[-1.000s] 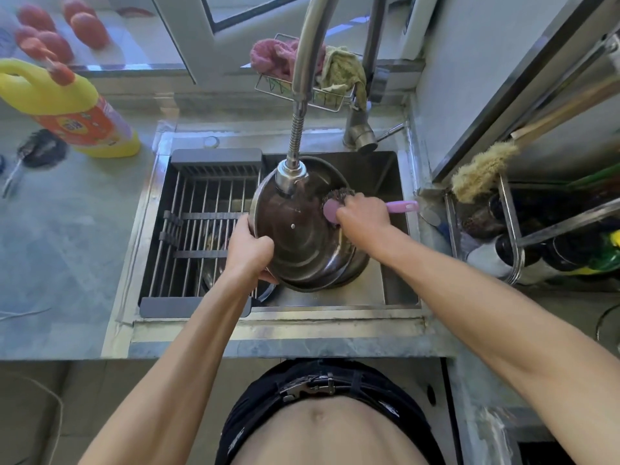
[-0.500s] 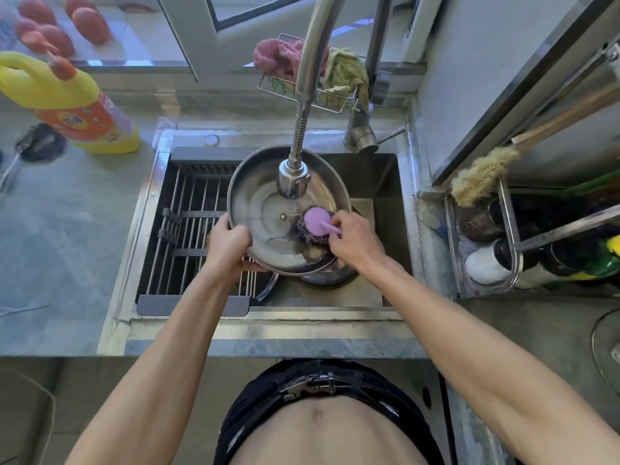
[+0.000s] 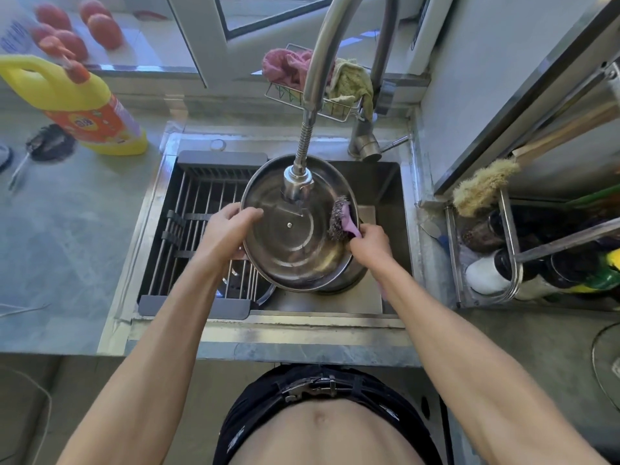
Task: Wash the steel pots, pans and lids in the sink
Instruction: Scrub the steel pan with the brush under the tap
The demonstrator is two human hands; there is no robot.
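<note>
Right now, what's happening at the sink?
A person is scrubbing a steel lid over the sink, under the faucet head. The left hand holds the lid by its left rim, underside up. The right hand grips a pink-handled steel-wool brush and works it against the lid's right inner edge. Another steel pot sits beneath the lid in the basin. I can't tell whether water is running.

Two hands (image 3: 224, 229) (image 3: 370, 241), one steel lid (image 3: 288, 243), one scrubbing brush (image 3: 342, 219), one faucet (image 3: 298, 186), one yellow detergent bottle (image 3: 77, 102) at upper left, five tomatoes (image 3: 104, 30), two cloths (image 3: 285, 67) in one wire basket (image 3: 332, 107).
</note>
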